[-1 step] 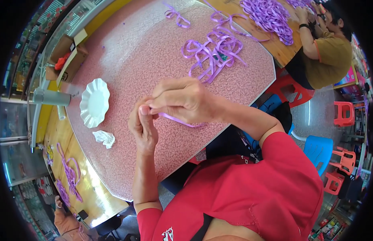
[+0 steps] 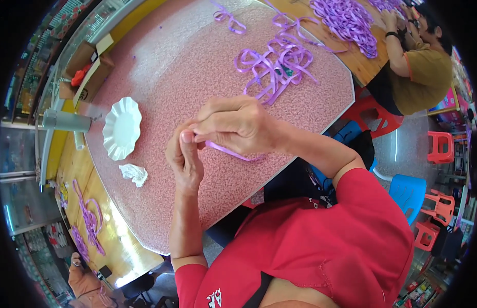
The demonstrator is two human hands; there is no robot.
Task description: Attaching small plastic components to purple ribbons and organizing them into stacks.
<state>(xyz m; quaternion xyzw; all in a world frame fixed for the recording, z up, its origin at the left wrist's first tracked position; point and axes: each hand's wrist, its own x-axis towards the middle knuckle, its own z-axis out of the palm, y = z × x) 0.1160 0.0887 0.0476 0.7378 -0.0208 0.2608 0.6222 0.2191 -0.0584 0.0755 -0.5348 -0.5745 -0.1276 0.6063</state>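
Above the pink speckled table, my left hand [image 2: 185,158] and my right hand [image 2: 239,126] meet at the fingertips. Both are closed in a pinch on a narrow purple ribbon [image 2: 233,152]. One length of the ribbon trails out below my right hand toward the table's near edge. The part between the fingertips is hidden. Beyond my right hand lies a loose tangle of purple ribbons [image 2: 272,66], with a small dark green piece [image 2: 285,71] among them.
Left of my hands are a white scalloped dish [image 2: 122,129], a crumpled white tissue [image 2: 133,174], a grey-green tumbler [image 2: 67,121] and an open cardboard box [image 2: 94,77]. A big ribbon heap [image 2: 346,25] lies near a co-worker [image 2: 421,72] at far right. More ribbons [image 2: 90,218] lie at left.
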